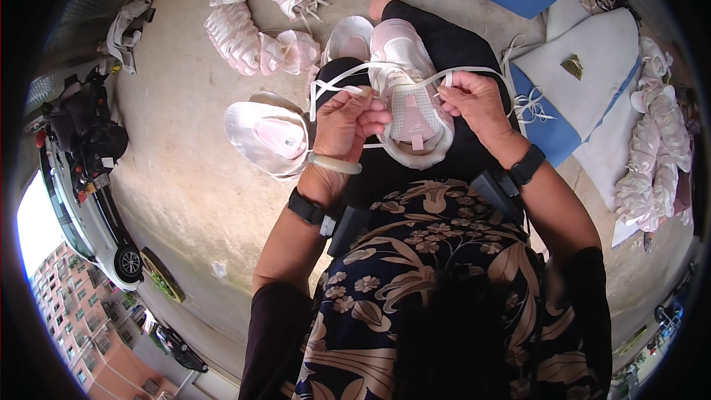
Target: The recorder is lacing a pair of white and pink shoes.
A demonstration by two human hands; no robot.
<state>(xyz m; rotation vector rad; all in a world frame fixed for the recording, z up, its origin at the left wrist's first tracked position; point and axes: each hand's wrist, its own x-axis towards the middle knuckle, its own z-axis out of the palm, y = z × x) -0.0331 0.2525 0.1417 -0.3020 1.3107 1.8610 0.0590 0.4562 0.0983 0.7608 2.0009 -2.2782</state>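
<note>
Shoe (pixel 411 107): pale pink and white, upright on my lap (pixel 381 178), toe pointing away from me.
Lace (pixel 368 66): white, untied, running across the shoe, looping out to my left and right.

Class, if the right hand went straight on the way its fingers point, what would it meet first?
Most likely the near side of the pink-and-white shoe on the lap. The right hand, pinching a white lace, points left toward it; whether they already touch is unclear.

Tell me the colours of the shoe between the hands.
The shoe is white and pale pink, seen best in the head view.
</note>
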